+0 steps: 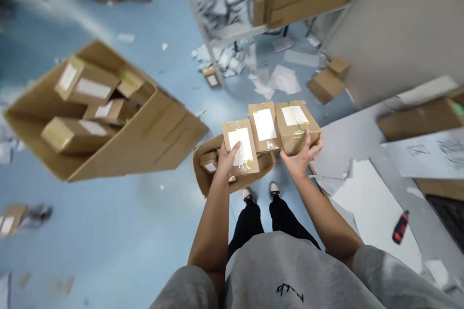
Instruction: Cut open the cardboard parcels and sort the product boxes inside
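Three brown paper parcels with white labels sit side by side in a row, held up in front of me above the floor. My left hand grips the left parcel, which is wrapped in clear tape. My right hand holds the right parcel from below and at its edge. The middle parcel is pressed between the other two, and neither hand touches it. Beneath them lies an open cardboard box with a small parcel inside.
A large tilted carton holding several labelled parcels stands to the left on the blue floor. Paper scraps lie around a bin of shredded paper. To the right are white sheets, a red-and-black box cutter and small cardboard boxes.
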{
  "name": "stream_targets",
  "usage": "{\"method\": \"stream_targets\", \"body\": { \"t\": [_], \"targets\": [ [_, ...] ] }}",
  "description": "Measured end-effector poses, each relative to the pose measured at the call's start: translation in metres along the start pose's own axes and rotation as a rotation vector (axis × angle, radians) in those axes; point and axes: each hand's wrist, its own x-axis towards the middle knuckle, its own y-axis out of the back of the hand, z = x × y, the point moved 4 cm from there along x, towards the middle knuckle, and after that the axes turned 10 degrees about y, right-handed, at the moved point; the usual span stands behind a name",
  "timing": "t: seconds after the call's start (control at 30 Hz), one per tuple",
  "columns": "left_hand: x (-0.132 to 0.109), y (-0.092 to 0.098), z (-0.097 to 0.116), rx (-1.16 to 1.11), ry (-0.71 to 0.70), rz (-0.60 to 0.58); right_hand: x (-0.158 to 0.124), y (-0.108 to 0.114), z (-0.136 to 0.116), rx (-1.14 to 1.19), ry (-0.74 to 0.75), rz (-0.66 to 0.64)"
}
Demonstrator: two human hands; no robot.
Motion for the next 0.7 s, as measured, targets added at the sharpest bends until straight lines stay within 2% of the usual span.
{"method": "stream_targets", "body": {
  "t": [0.1,0.2,0.3,0.37,0.43,0.5,0.57,0.63,0.7],
  "targets": [
    [-0.018,-0.099,0.052,0.055,-0.117,-0.214,0.001,0.084,0.062,-0.007,-0.196,0.137],
    [-0.032,-0.214,0.077,0.193,-0.202,-0.411,-0.015,0.148,0.134,-0.095,-0.381,0.295],
    [-0.043,-0.329,0.071,0.361,-0.198,-0.542,-0.039,0.182,0.208,-0.163,-0.562,0.380],
    [-0.050,-0.399,0.053,0.463,-0.195,-0.598,-0.056,0.189,0.254,-0.175,-0.685,0.394],
    [-0.055,-0.455,0.028,0.570,-0.188,-0.648,-0.076,0.183,0.293,-0.168,-0.816,0.376],
    [-0.057,-0.492,-0.001,0.711,-0.198,-0.667,-0.097,0.170,0.322,-0.138,-0.931,0.323],
    [-0.054,-0.507,-0.024,0.867,-0.220,-0.626,-0.119,0.155,0.339,-0.080,-0.968,0.275],
    [-0.050,-0.506,-0.041,1.011,-0.195,-0.535,-0.140,0.145,0.345,-0.019,-0.938,0.259],
    [-0.049,-0.496,-0.050,1.128,-0.169,-0.388,-0.159,0.143,0.346,0.027,-0.875,0.254]
  ]
}}
